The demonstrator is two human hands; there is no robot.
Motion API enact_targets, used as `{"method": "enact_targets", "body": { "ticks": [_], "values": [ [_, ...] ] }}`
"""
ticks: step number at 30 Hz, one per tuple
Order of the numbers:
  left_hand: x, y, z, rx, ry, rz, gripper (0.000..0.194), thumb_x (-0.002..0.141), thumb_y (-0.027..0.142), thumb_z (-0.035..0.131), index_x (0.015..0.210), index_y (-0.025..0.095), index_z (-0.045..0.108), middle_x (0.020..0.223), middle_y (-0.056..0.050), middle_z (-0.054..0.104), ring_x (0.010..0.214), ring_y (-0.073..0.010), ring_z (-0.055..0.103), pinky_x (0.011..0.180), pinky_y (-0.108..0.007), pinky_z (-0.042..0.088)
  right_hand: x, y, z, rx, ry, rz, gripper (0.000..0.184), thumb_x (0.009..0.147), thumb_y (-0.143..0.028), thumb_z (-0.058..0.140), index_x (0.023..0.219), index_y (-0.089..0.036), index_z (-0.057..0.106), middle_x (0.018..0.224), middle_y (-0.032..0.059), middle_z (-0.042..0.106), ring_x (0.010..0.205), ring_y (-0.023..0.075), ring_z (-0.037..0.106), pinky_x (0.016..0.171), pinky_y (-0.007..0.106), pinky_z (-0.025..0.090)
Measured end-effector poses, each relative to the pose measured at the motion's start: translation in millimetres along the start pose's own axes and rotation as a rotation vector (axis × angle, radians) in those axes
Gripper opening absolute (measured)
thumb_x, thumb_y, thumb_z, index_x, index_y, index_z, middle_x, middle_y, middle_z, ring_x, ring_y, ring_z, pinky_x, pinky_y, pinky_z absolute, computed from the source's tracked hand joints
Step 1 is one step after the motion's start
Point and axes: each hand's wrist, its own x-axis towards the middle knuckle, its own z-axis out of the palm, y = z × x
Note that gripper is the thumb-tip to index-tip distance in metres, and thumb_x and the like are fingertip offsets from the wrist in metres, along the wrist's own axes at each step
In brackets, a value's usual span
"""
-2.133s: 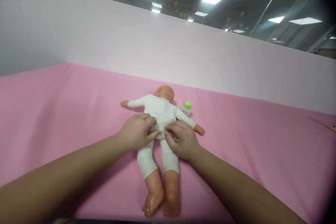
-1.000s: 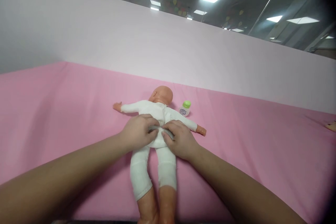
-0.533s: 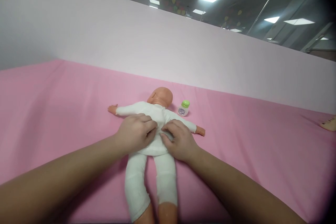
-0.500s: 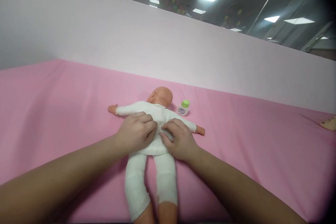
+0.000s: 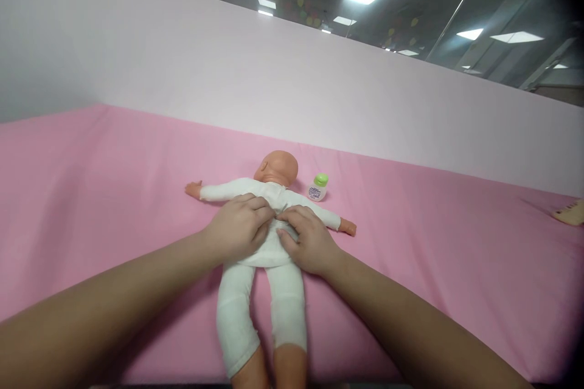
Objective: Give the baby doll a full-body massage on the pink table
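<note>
A baby doll in a white cloth suit lies lengthwise, its bald head at the far end and both arms spread; no face shows, and its feet run out of view. My left hand rests on the middle of its torso with fingers curled, their tips bunched at the centre line of the cloth. Facing it, my right hand has bent fingers touching the same wrinkled fold, its thumb lower down on the cloth. The fingertips of the two hands almost meet. Part of the torso is hidden beneath them.
Beside the doll's head stands a small clear bottle with a green cap. Pink sheeting covers the surface. A white wall rises behind it, topped by glass with reflected lights. A pale wooden object shows at the right edge.
Both hands stay on the doll's torso, with the fingertips shifted slightly towards its head and the cloth more wrinkled there. The whole view has moved a little.
</note>
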Motion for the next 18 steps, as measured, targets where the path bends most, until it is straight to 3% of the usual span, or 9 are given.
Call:
{"method": "enact_targets", "body": {
  "ticks": [7, 12, 18],
  "values": [
    [-2.9, 4.5, -0.7, 0.123, 0.109, -0.041, 0.039, 0.092, 0.025, 0.054, 0.129, 0.018, 0.065, 0.121, -0.013, 0.063, 0.111, -0.0335, 0.054, 0.096, -0.053, 0.044, 0.2, -1.9, -0.8, -0.048, 0.105, -0.028, 0.044, 0.086, -0.026, 0.069, 0.129, -0.024, 0.065, 0.128, 0.0092, 0.066, 0.122, 0.0299, 0.057, 0.109, 0.053, 0.048],
    [-1.3, 2.2, -0.8, 0.096, -0.005, -0.063, 0.034, 0.095, 0.027, 0.052, 0.124, 0.02, 0.067, 0.116, -0.011, 0.065, 0.104, -0.03, 0.056, 0.093, -0.049, 0.046, 1.5, 1.5, -1.0, -0.039, -0.031, 0.019, 0.044, 0.09, -0.029, 0.067, 0.134, -0.024, 0.063, 0.134, 0.0075, 0.066, 0.126, 0.0278, 0.056, 0.112, 0.051, 0.047],
    [-1.8, 2.5, 0.2, 0.127, 0.029, -0.056, 0.038, 0.095, 0.03, 0.051, 0.129, 0.02, 0.066, 0.126, -0.013, 0.065, 0.113, -0.0339, 0.055, 0.097, -0.053, 0.043, 1.5, -1.4, -3.5, -0.072, -0.029, 0.007, 0.046, 0.091, -0.029, 0.066, 0.136, -0.022, 0.063, 0.137, 0.0089, 0.065, 0.129, 0.0288, 0.055, 0.115, 0.052, 0.044]
  ]
}}
